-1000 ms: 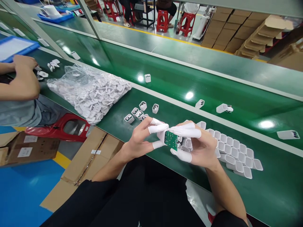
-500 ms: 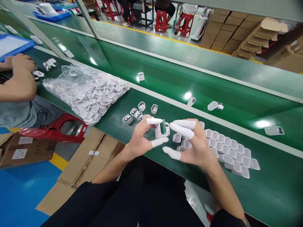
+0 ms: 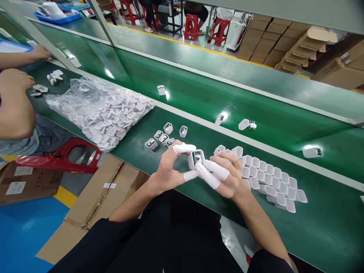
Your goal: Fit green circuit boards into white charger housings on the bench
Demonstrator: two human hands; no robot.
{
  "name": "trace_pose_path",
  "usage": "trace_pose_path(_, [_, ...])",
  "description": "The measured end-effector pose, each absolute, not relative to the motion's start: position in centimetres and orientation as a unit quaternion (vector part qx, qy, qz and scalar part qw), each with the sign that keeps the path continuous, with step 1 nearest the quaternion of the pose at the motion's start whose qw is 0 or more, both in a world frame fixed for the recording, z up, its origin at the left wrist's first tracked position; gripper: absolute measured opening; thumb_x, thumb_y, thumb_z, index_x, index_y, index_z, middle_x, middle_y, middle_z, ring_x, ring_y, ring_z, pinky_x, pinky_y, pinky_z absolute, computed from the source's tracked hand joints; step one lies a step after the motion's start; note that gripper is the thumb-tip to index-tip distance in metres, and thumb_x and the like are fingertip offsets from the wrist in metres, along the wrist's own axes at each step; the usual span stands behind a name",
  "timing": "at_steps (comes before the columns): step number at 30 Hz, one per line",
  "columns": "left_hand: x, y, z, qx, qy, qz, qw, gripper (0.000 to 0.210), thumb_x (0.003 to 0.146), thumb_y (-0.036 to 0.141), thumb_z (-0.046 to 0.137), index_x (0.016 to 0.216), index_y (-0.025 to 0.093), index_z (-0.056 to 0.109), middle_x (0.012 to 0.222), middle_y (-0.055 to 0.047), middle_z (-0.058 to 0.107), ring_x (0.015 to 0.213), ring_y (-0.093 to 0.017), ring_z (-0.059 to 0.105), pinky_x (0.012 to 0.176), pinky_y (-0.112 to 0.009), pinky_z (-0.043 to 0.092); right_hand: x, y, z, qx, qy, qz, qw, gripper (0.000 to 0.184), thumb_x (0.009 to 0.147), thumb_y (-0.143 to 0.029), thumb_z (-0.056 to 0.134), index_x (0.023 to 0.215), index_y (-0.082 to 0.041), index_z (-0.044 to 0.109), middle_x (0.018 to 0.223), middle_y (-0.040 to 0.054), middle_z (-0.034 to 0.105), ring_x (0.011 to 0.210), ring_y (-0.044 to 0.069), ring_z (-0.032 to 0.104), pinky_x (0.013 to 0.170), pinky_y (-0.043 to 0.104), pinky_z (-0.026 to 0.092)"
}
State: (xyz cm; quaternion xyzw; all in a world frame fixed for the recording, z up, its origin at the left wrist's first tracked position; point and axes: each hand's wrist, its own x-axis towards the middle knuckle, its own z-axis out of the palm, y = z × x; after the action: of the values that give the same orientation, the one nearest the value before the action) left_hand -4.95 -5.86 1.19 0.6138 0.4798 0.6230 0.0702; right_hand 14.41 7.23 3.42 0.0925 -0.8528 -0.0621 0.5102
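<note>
A small white plastic casing (image 3: 192, 163) with a green circuit board (image 3: 194, 156) inside sits between my hands, its open end facing up. My left hand (image 3: 167, 167) grips it from the left, thumb below and a finger above, in white finger cots. From the right, my right hand (image 3: 224, 174) presses two white-cotted fingertips against the casing's near rim; its thumb is hidden. Several filled casings (image 3: 163, 138) stand just beyond my left hand. Rows of open white casings (image 3: 267, 178) lie to the right of my right hand.
A clear bag (image 3: 113, 113) of small white plastic parts lies at left. Several casings, such as one white casing (image 3: 313, 151), rest on the green strip beyond the white line. A co-worker's arm (image 3: 17, 102) is at far left, above a red stool (image 3: 62, 157).
The circuit board, which stuck up out of the casing, now sits lower inside it. My right hand has moved left and its fingers now touch the casing. The co-worker's hands have moved apart.
</note>
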Motion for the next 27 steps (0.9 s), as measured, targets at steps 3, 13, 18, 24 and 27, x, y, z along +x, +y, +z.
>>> trace_pose_path(3, [-5.9, -5.8, 1.8, 0.674, 0.419, 0.608, 0.028, 0.091, 0.081, 0.036, 0.104, 0.161, 0.030, 0.062, 0.116, -0.009, 0.074, 0.098, -0.026, 0.077, 0.078, -0.041, 0.072, 15.4, 7.1, 2.9, 0.071, -0.864, -0.032, 0.497, 0.020, 0.093, -0.018, 0.076, 0.100, -0.036, 0.077, 0.106, -0.0004, 0.080, 0.103, 0.025, 0.076, 0.085, 0.048, 0.066])
trace_pose_path(13, [-8.1, -6.1, 5.0, 0.700, 0.412, 0.557, 0.176, 0.089, 0.076, 0.041, 0.109, 0.155, 0.032, 0.070, 0.107, -0.006, 0.079, 0.091, -0.023, 0.076, 0.081, -0.038, 0.068, 13.1, 7.1, 2.5, -0.020, -0.773, 0.406, 0.488, 0.066, 0.081, -0.052, 0.103, 0.136, -0.031, 0.074, 0.104, 0.0055, 0.077, 0.086, 0.027, 0.074, 0.073, 0.045, 0.063])
trace_pose_path(18, [-5.4, -4.9, 3.0, 0.560, 0.441, 0.637, 0.292, 0.061, 0.074, 0.041, 0.109, 0.127, 0.028, 0.081, 0.115, -0.008, 0.077, 0.102, -0.024, 0.079, 0.088, -0.037, 0.072, 12.3, 7.8, 1.4, -0.093, -0.680, 0.584, 0.433, 0.067, 0.073, -0.075, 0.101, 0.116, -0.029, 0.080, 0.098, 0.0039, 0.076, 0.084, 0.024, 0.069, 0.079, 0.043, 0.061])
trace_pose_path(24, [-1.5, -4.2, 0.5, 0.365, 0.447, 0.726, 0.374, 0.059, 0.067, 0.040, 0.112, 0.113, 0.022, 0.080, 0.104, -0.006, 0.082, 0.093, -0.022, 0.083, 0.087, -0.035, 0.073, 11.8, 7.6, 0.9, -0.166, -0.609, 0.659, 0.409, 0.064, 0.075, -0.084, 0.094, 0.103, -0.027, 0.083, 0.092, 0.0024, 0.075, 0.084, 0.023, 0.068, 0.082, 0.040, 0.060])
trace_pose_path(27, [-0.4, -3.6, 0.3, 0.316, 0.441, 0.752, 0.375, 0.061, 0.061, 0.039, 0.115, 0.108, 0.022, 0.081, 0.102, -0.005, 0.083, 0.094, -0.022, 0.084, 0.090, -0.037, 0.073, 11.7, 7.7, 1.0, -0.191, -0.588, 0.681, 0.393, 0.057, 0.079, -0.078, 0.094, 0.101, -0.026, 0.083, 0.091, 0.0025, 0.076, 0.083, 0.022, 0.069, 0.080, 0.038, 0.059])
